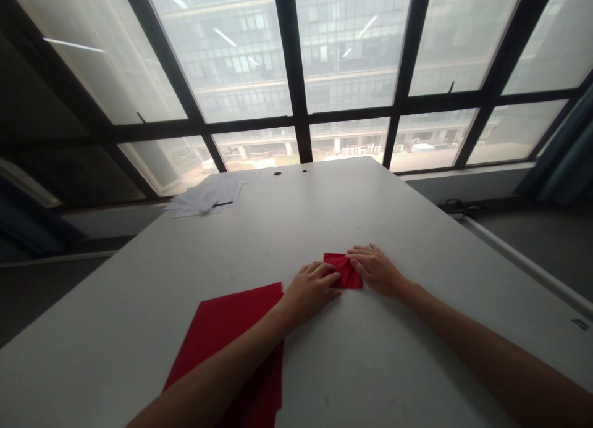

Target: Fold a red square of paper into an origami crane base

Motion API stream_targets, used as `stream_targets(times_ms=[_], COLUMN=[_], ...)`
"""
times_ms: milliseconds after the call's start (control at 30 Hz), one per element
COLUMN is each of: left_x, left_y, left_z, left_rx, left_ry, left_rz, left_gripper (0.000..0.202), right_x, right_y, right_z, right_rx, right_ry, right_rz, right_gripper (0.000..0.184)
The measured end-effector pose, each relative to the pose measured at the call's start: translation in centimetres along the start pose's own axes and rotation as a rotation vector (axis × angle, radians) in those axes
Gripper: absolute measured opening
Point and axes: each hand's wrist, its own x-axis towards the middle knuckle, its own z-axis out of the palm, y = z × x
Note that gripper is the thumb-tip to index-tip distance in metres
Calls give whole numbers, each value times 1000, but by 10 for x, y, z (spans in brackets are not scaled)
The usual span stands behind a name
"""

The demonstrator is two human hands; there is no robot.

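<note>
A small folded piece of red paper (352,280) lies on the white table, with creases fanning across its top. My left hand (312,289) holds its left side, fingers bent over it and the thumb by the near edge. At the upper right corner, my right hand (377,270) grips the paper, its thumb side on the folds and its other fingers reaching past the far edge. The undersides of both hands are hidden. Beneath my left forearm lies a larger stack of red paper sheets (231,320), partly covered by the arm.
White papers (208,196) are spread at the table's far left, with a dark pen-like stick (222,204) on them. Two small dark round spots, perhaps cable holes (277,173), sit near the far edge. Tall windows stand behind the white table (287,230); blue curtains hang at both sides.
</note>
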Motion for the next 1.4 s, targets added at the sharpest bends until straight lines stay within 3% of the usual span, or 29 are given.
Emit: stream_targets(times_ms=[167, 433, 600, 700, 833, 967, 1133, 1233, 1300, 1400], left_x=[3, 2, 2, 1, 0, 3, 7, 7, 7, 8], left_y=[0, -2, -7, -8, -8, -11, -13, -10, -8, -6], left_z=[-5, -3, 1, 2, 3, 4, 4, 2, 2, 3], left_rx=[104, 97, -60, -175, -330, -558, -922, -1204, -1386, -1383], left_ry=[-27, 5, 126, 191, 229, 286, 352, 308, 265, 226], left_rz=[87, 108, -82, -195, -297, -413, -453, -426, -408, -444], left_gripper=[18, 20, 27, 27, 28, 31, 41, 49, 44, 36], right_x=[1, 2, 2, 0, -2, -2, -2, -1, 0, 2], right_y=[-2, 0, 8, 9, 6, 0, -8, -11, -12, -15], right_z=[-2, -2, -5, -13, -24, -26, -18, -16, -16, -17], right_rx=[20, 122, 334, 429, 444, 450, 663, 804, 884, 930], right_ry=[65, 70, 45, -20, -84, -89, 74, 116, 84, 34], right_rz=[-66, -72, -130, -209, -249, -271, -83, 84, 159, 248], right_gripper=[42, 50, 59, 55, 42, 54, 21, 24, 28, 29])
